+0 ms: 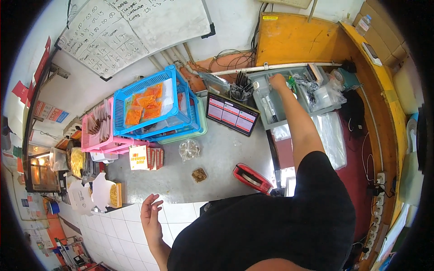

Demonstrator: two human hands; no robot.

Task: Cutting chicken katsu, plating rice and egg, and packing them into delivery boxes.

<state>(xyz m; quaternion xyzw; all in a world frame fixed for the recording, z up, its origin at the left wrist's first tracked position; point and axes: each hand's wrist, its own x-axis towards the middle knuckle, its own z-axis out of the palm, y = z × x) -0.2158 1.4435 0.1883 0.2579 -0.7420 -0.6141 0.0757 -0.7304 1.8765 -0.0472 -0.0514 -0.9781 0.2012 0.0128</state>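
My right hand reaches into the back of a grey divided tray at the far right of the metal table. Its fingers are curled closed, and what they grip, if anything, is hidden. Around it in the tray lie clear plastic bags and some small items. My left hand hangs over the tiled floor before the table's front edge, fingers apart and holding nothing. On the table beyond it sits a small tub of brown food. Behind that is a clear plastic bundle. A red tape dispenser lies near my body.
A tablet leans beside a black holder. Stacked blue baskets hold orange packets, next to a pink basket. Small printed boxes stand front left. An open carton of noodles is at the left edge.
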